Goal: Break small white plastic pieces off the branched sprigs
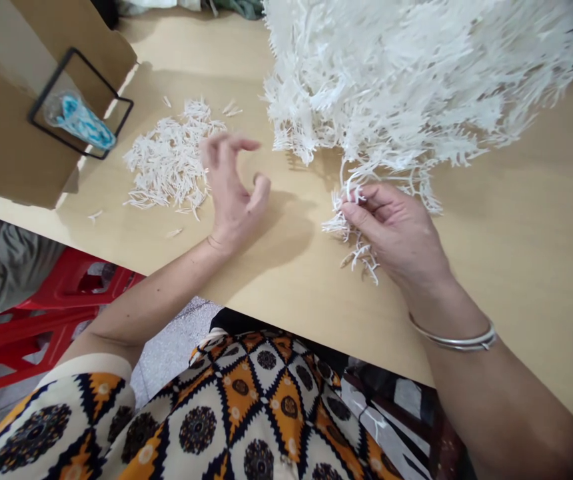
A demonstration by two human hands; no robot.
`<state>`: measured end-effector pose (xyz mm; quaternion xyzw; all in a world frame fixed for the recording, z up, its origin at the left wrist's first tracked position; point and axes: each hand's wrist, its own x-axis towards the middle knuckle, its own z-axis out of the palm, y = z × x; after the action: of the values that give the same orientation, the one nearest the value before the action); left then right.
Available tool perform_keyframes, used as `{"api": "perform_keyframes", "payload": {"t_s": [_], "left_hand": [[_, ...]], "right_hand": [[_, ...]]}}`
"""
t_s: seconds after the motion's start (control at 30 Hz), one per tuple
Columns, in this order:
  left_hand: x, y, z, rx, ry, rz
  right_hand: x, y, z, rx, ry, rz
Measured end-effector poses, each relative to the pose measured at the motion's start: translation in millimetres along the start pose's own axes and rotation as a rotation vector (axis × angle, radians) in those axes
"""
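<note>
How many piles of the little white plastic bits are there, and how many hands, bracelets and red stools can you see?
Piles of white plastic bits: 2, the big heap and the small loose pile
Hands: 2, the left hand empty, the right hand holding a white sprig
Silver bracelets: 1
Red stools: 1 that shows
Total: 6

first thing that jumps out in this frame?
The big heap of white plastic pieces at the table's far right. The right hand pinches a white cluster at its near edge. The left hand hovers empty and half curled beside a small flat pile of loose pieces, left of centre on the wooden table.
</note>
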<state>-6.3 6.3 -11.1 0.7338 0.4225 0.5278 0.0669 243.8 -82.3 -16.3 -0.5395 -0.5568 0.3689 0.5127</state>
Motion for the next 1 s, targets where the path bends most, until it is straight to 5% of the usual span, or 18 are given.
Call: {"api": "perform_keyframes", "payload": {"t_s": [0.13, 0.2, 0.53, 0.8, 1.0], "left_hand": [[-9.0, 26.6, 2.7, -0.191, -0.471, 0.255], [-13.9, 34.8, 6.1, -0.178, -0.587, 0.275], [-14.0, 34.6, 9.8, -0.329, -0.612, 0.114], [-10.0, 29.7, 8.5, -0.376, -0.714, 0.084], [-14.4, 42.3, 4.8, -0.579, -0.962, 0.071]], "right_hand": [[-4.1, -11.8, 4.0, 0.031, -0.06, 0.028], [-5.8, -15.5, 7.0, 0.051, -0.077, 0.027], [-6.4, -11.0, 10.8, -0.066, -0.054, -0.03], [-11.6, -6.8, 25.7, -0.511, 0.09, -0.197], [3.9, 7.6, 16.7, -0.363, 0.201, -0.086]]}}
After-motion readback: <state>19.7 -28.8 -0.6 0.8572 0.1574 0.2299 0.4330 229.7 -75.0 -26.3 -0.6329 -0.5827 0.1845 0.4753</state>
